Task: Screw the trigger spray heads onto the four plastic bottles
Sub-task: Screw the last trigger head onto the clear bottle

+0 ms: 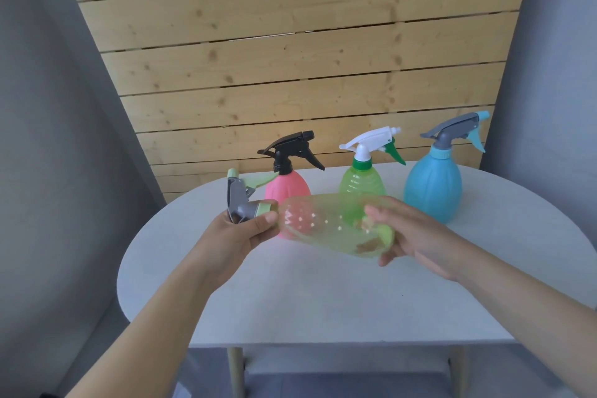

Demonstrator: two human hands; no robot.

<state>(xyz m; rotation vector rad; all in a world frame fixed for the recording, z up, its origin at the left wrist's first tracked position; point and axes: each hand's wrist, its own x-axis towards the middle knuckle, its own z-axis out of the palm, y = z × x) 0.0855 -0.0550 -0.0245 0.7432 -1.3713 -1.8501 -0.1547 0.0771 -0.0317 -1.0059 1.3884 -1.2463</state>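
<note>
The head view looks down on a white tabletop (323, 294) in front of a wooden slat wall. Three bottles stand upright along the far edge, each with a spray head already on: a pink bottle (286, 186) with a black head, a small green bottle (361, 182) with a white head, and a blue bottle (433, 184) with a grey head.

The fourth, a clear green bottle (326, 226), is held above the tabletop on its side. Its long axis runs left to right, neck toward the left and base toward the right. The left hand (235, 236) is closed around the grey spray head (240, 200) at its pale green collar, thumb pressed against the collar's rim. The right hand (410, 233) cups the bottle's base, fingers curled around the far side and thumb under the near side.

The collar sits right at the neck, so this looks like the last head, being tightened. Any turning has to happen about that sideways axis, one hand twisting the collar while the other steadies the bottle. How far the thread is seated cannot be told.
</note>
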